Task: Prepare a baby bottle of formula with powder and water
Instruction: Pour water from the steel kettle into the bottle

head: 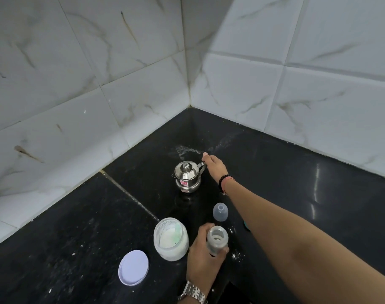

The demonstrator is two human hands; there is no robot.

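Black desk (77, 227) in a tiled corner: your left hand (203, 255) grips the open baby bottle (216, 239) upright, beside the powder jar (170, 238). Your right hand (214, 164) curls on the steel kettle (187, 177) handle; close fully before lifting, then pour slowly, spout over the bottle mouth.

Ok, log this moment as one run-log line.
left hand grips bottle | right hand at kettle handle | powder jar open, lid beside it
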